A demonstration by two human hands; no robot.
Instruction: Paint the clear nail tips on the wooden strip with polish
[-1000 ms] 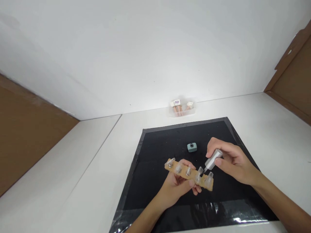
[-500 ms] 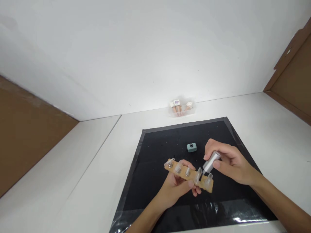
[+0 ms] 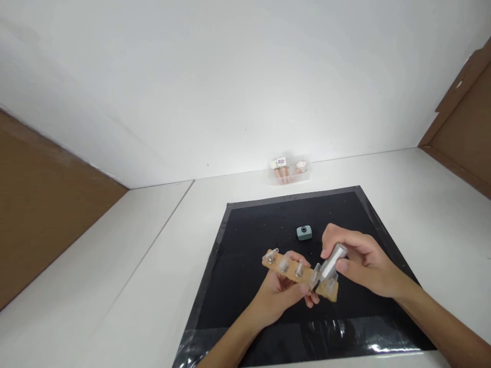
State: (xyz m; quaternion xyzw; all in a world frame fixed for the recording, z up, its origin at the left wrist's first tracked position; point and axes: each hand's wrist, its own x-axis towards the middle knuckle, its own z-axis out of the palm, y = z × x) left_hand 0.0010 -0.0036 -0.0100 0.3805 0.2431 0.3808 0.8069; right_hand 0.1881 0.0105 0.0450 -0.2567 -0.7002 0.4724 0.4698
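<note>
My left hand [image 3: 279, 297] grips a tan strip-shaped stand [image 3: 306, 275] from below, thumb pressed along its near edge. Several clear false nail tips [image 3: 284, 264] stand up along this strip on small metal-looking mounts. Between thumb and fingers, my right hand [image 3: 366, 266] holds a nail polish brush [image 3: 334, 261] by its silver cap, tilted down to the left. Its dark tip is beside a clear nail tip near the strip's right end; whether they touch I cannot tell. Beyond both hands, a teal nail polish bottle [image 3: 304, 233] stands uncapped, its dark neck showing.
Under the hands lies a black mat [image 3: 253, 230] with a shiny taped border, on a white table [image 3: 164, 266]. A clear plastic box [image 3: 289, 176] with several white-topped, skin-coloured pieces stands against the white wall. Brown panels [image 3: 468, 122] rise at both sides.
The brush in my right hand has moved slightly down, its cap now partly covering the nail tips at the strip's right end. My left hand keeps its hold on the stand.
</note>
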